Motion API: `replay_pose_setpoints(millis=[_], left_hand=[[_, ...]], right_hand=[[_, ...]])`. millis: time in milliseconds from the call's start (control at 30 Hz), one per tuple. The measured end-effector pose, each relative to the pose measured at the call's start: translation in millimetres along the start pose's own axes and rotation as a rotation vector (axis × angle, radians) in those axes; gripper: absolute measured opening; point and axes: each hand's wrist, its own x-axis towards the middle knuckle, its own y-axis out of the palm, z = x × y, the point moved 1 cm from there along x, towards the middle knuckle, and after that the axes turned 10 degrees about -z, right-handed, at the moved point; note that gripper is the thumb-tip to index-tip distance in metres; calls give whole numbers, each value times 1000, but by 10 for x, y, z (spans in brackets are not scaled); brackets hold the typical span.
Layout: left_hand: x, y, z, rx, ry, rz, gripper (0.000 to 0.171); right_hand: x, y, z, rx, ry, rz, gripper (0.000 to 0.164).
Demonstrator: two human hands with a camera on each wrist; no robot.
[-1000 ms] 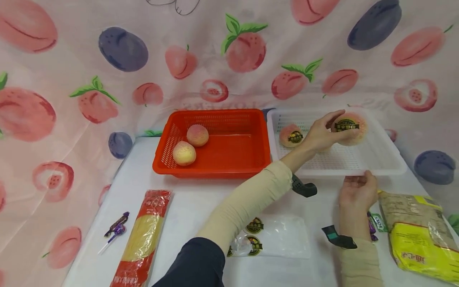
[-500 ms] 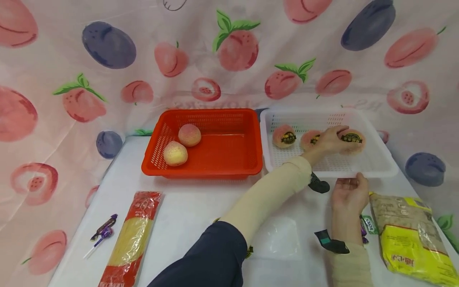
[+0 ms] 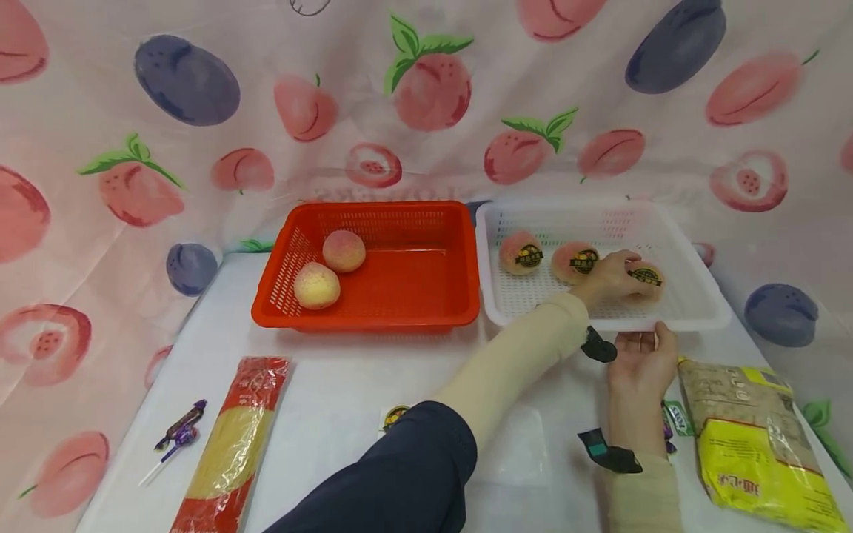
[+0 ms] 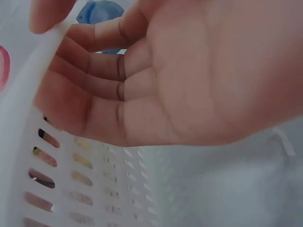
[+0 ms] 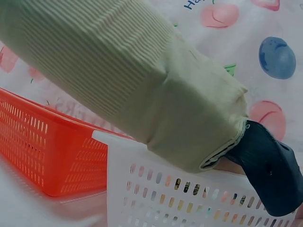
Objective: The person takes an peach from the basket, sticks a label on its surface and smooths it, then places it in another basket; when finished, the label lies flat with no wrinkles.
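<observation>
My left hand (image 3: 608, 277) reaches into the white basket (image 3: 700, 324) and grips a peach (image 3: 649, 283) with a black and gold sticker, low in the basket's right half. Two more stickered peaches, a middle one (image 3: 565, 259) and a left one (image 3: 516, 253), lie beside it. At the basket's front rim my right hand (image 3: 643, 366) is palm up, fingers curled under the rim and thumb on top. The left wrist view shows this right hand (image 4: 142, 80) close up at the rim. In the right wrist view the left sleeve (image 5: 189, 99) crosses over the basket wall (image 5: 137, 189), its hand hidden.
A red basket (image 3: 400, 321) with two peaches stands to the left. Nearer lie a noodle pack (image 3: 233, 444), a lollipop (image 3: 183, 437) with a wrapped candy, and clear plastic (image 3: 516, 448). A yellow-brown bag (image 3: 760, 437) and a green-wrapped candy (image 3: 678, 418) lie right.
My left hand has lowered the peach into the white basket, toward its front. The middle peach has come into sight. My right hand keeps the rim; the head view has shifted rightward.
</observation>
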Motion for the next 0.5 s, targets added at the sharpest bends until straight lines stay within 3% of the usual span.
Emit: replay_pose_setpoints(millis=[233, 500], left_hand=[[-20, 13, 34, -39, -66, -7, 56], [-95, 7, -17, -80, -97, 34, 67]], right_hand=[[-4, -19, 24, 14, 35, 45, 33], [-22, -24, 32, 20, 28, 17, 35]])
